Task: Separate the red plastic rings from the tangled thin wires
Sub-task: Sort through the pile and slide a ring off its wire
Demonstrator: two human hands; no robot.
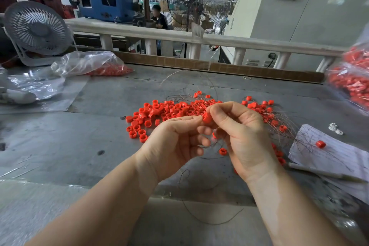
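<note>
Both hands are up over mid-table; left hand [175, 142] and right hand [242, 136] pinch one red ring [207, 118] together; tangled wires [283, 126] trail toward the right edge.

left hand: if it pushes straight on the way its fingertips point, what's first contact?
Probably the red ring right at its fingertips, which the right hand pinches. The left hand points right and slightly up; those right-hand fingers come next. Depth is unclear.
</note>
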